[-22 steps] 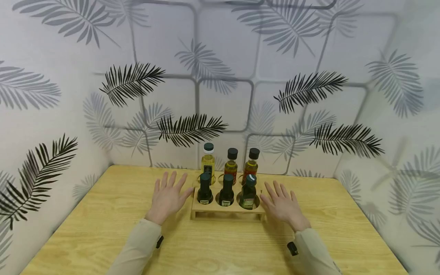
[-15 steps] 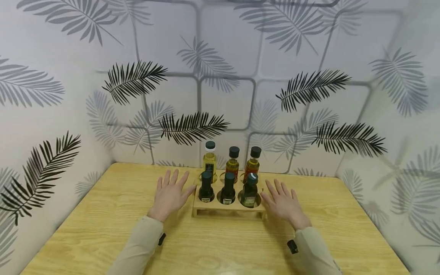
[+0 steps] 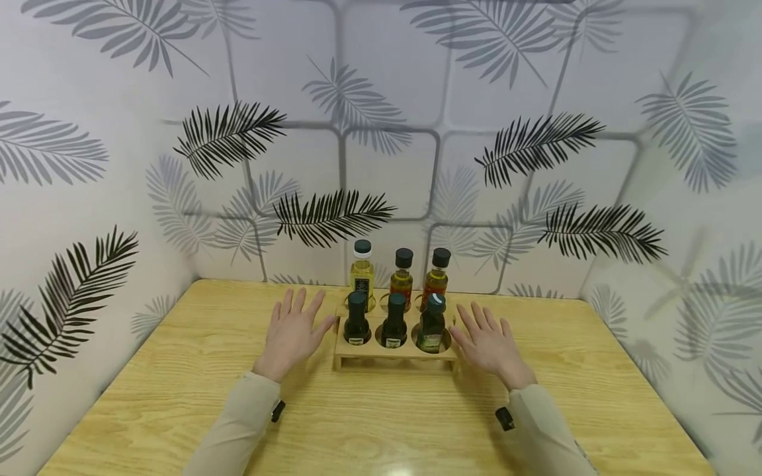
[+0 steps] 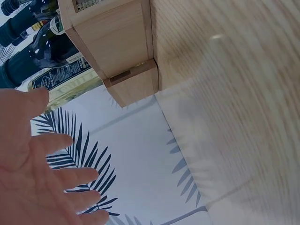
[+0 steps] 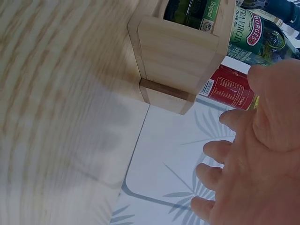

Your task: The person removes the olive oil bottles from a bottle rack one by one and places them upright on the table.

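Observation:
A two-tier wooden bottle rack [image 3: 395, 355] stands on the table between my hands. Its back row carries a yellow oil bottle [image 3: 361, 272] and two bottles with red labels, one in the middle [image 3: 403, 281] and one at the right [image 3: 436, 283]. In front sit two dark bottles, left [image 3: 357, 324] and middle [image 3: 394, 326], plus a green olive oil bottle [image 3: 431, 327]. My left hand [image 3: 293, 337] lies beside the rack's left side, fingers spread, holding nothing. Beside the right side is my right hand [image 3: 492, 345], likewise spread and holding nothing. Whether either touches the rack, I cannot tell.
The light wooden table [image 3: 381, 423] extends around the rack. A leaf-patterned wall [image 3: 393, 178] rises behind it, close to the back row, and continues along both sides. Each wrist wears a small black device, one left [image 3: 278, 410] and one right [image 3: 505, 418].
The head view has shifted slightly, so the rack and bottles appear a little higher. Both hands keep their places beside the rack, and the bottles stay put.

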`<state>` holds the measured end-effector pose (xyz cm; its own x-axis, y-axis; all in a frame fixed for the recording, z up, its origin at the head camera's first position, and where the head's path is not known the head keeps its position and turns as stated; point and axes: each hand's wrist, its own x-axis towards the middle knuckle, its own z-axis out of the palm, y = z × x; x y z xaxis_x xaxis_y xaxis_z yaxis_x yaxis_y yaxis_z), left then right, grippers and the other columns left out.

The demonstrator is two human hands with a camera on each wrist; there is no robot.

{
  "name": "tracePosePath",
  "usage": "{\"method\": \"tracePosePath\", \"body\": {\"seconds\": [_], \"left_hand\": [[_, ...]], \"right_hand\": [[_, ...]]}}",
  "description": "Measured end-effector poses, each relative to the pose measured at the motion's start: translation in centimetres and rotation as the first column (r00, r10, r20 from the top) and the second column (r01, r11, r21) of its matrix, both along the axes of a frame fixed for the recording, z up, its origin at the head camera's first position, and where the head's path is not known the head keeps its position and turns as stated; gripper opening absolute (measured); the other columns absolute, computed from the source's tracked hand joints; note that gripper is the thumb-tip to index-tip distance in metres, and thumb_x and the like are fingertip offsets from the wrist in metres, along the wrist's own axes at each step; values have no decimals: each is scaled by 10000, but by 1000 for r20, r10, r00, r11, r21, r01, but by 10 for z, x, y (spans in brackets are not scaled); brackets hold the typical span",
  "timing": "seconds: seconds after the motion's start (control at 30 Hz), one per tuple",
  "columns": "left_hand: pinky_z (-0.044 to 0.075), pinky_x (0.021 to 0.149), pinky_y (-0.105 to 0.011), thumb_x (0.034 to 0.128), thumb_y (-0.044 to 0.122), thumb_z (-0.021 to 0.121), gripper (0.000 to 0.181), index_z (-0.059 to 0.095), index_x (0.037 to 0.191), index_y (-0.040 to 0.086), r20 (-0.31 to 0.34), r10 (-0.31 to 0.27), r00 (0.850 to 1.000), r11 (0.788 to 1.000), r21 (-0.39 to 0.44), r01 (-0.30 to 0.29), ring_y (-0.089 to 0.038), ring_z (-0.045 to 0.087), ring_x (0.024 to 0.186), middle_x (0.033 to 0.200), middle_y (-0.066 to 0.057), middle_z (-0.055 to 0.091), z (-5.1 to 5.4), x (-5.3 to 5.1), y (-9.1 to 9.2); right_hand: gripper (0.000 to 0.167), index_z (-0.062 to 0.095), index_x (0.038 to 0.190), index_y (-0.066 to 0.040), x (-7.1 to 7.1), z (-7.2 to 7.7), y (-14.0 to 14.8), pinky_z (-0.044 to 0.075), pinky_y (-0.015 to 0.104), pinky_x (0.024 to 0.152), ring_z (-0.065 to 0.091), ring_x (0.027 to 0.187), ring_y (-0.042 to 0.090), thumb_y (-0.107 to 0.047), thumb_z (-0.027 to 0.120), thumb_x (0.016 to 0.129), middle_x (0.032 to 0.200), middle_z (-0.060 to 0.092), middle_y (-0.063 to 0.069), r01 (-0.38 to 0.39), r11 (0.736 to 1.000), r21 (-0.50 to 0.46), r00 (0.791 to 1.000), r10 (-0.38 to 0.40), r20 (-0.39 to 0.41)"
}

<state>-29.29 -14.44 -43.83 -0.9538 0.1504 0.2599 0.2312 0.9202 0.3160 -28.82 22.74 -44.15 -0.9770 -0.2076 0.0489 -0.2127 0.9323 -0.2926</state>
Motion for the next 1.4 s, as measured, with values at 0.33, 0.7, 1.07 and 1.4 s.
{"method": "tracePosePath", "body": {"seconds": [0.33,0.7,1.07,1.4], "left_hand": [[386,1083,-553,996,410,556,550,493,1428,77,38,-80,996,912,406,58,-376,467,1330,1429,-174,519,6,-6,0],[515,971,-480,1020,342,536,420,573,1340,73,173,-215,961,508,860,-42,-308,582,1194,1272,-197,611,-1,-10,9],[468,1032,-467,895,254,738,514,572,1365,128,177,-288,941,474,880,-20,-280,577,1213,1316,-128,607,-14,-6,30],[517,956,-448,888,97,725,484,592,1353,75,152,-309,939,551,834,46,-325,617,1147,1238,-171,656,-1,0,42]], "right_hand": [[553,374,1509,-58,0,-3,2,369,593,1082,386,1372,460,-311,502,1035,1535,361,239,-37,913,-407,999,41,0],[551,429,1474,-43,0,-23,-2,493,471,1003,401,1387,398,-189,618,977,1540,371,199,167,582,-796,958,94,270],[611,415,1487,-51,1,-32,7,543,411,924,391,1387,409,-166,670,943,1575,321,178,218,555,-803,932,127,341],[595,448,1475,-80,-1,-29,5,545,476,916,452,1343,394,-211,676,941,1575,307,200,227,575,-786,928,118,354]]}}
